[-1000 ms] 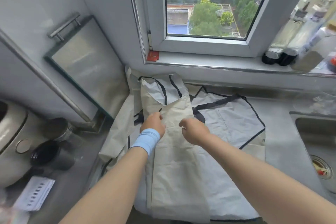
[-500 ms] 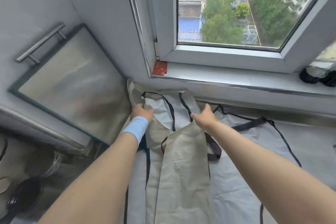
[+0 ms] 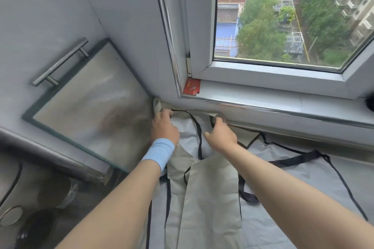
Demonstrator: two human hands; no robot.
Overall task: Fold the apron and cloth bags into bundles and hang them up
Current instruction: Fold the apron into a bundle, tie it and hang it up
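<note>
Half a second ago my hands sat lower on the fabric; now both have reached up to the far end by the wall, under the window sill (image 3: 283, 105). My left hand (image 3: 164, 127), with the blue wristband (image 3: 158, 152), is curled over the top-left corner of the apron (image 3: 210, 198), fingers closed on the fabric next to a beige loop. My right hand (image 3: 221, 133) pinches the top edge by a black strap (image 3: 197, 133). The apron lies on the counter, folded into a long beige strip running from me toward the window, top end at the wall. It rests on a flat grey cloth bag (image 3: 293, 178) with black trim.
</note>
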